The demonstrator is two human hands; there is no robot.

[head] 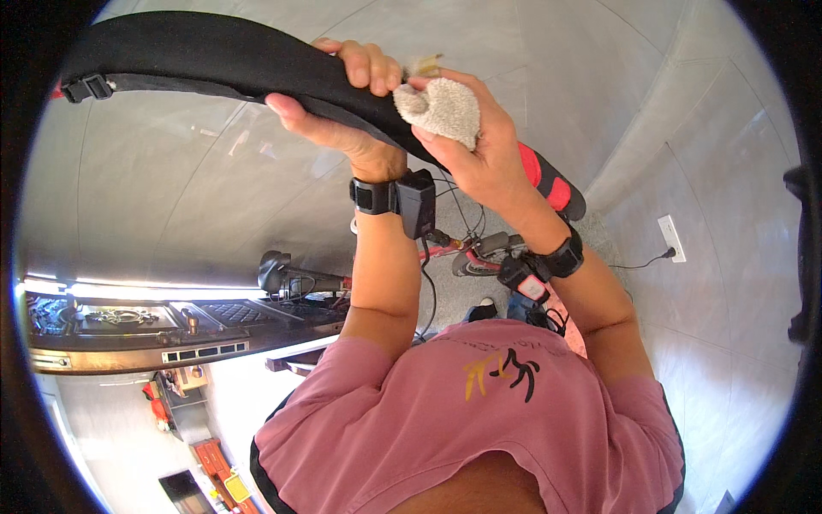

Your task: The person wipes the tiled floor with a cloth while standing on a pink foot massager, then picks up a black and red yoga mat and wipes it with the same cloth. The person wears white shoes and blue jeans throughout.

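Observation:
A long black padded fabric piece [212, 61] stretches across the upper left, with a plastic side-release buckle [88, 88] at its far left. My left hand [359, 106] grips it, fingers over the top and thumb along the lower edge. In my right hand [488, 135] is a folded beige terry cloth [443, 112], held near the black fabric; contact between them is unclear. Past the cloth, a small yellowish thing [427, 64] is blurred. Beyond my right wrist a red-and-black end [552, 180] shows; whether it joins the black piece is hidden.
Below my hands stands a bicycle with a red frame [437, 250], its cables looping upward. A plug sits in a wall socket [668, 238] on the right. At left is a dark ornate door [128, 318]; shelves [183, 405] appear beyond it.

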